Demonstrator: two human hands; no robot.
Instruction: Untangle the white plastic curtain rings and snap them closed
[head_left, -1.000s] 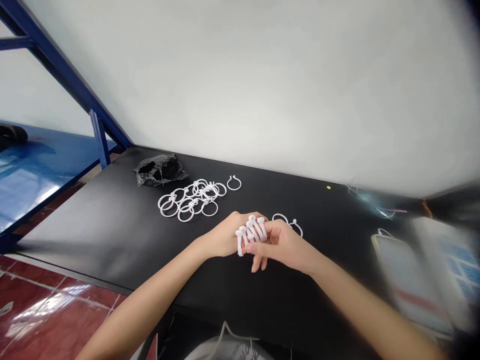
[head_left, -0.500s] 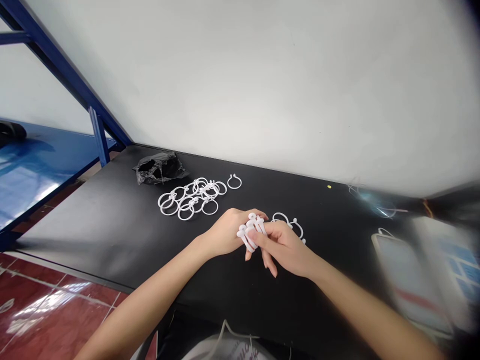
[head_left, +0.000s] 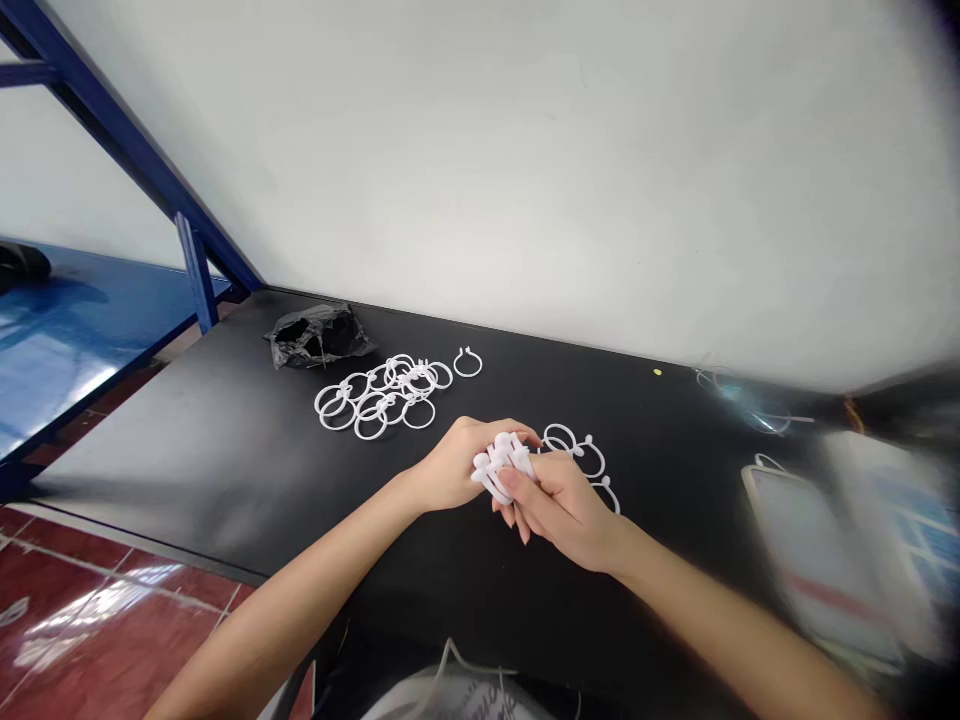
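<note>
Both hands meet over the middle of a black table (head_left: 225,440). My left hand (head_left: 450,465) is closed round a bunch of white plastic rings (head_left: 499,462), whose knobbed ends stick up between the fingers. My right hand (head_left: 562,500) is closed on the same bunch from the right, thumb pressing on the rings. A few loose white rings (head_left: 581,455) lie on the table just behind my right hand. A pile of several white rings (head_left: 379,392) lies farther back to the left, with a single ring (head_left: 467,362) beside it.
A crumpled black plastic bag (head_left: 319,335) sits at the back left of the table by the white wall. A blue metal frame (head_left: 187,260) and blue shelf stand at the left. A phone with a white cable (head_left: 802,550) lies blurred at the right.
My right hand has drawn slightly toward me and closed tighter on the bunch, squeezing the rings together. More loose rings behind it now show. The left hand has barely moved.
</note>
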